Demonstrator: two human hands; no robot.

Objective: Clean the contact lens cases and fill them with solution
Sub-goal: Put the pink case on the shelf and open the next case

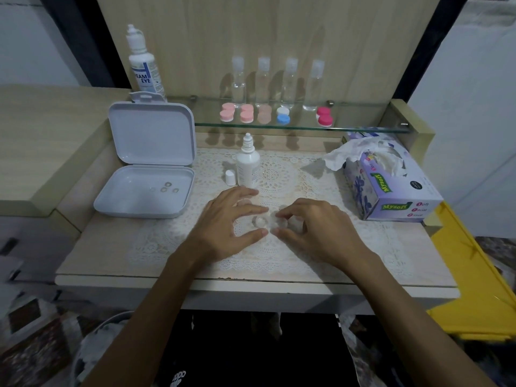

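Note:
A clear contact lens case (261,221) lies on the lace mat (279,174) between my hands. My left hand (229,222) rests on the mat with fingers spread, and its index finger and thumb lie either side of the case's left cup. My right hand (310,227) has curled fingers that pinch the case's right end (282,222), partly hiding it. A small white solution bottle (247,163) stands uncapped just behind my hands, its cap (230,177) beside it. A pale round piece (244,202) shows under my left fingers.
An open white box (145,188) holding several lenses sits at the left. A tissue box (391,177) lies at the right. On the glass shelf (363,127) stand pink, blue-white and magenta cases (282,115), clear bottles (264,82) and a large solution bottle (142,65).

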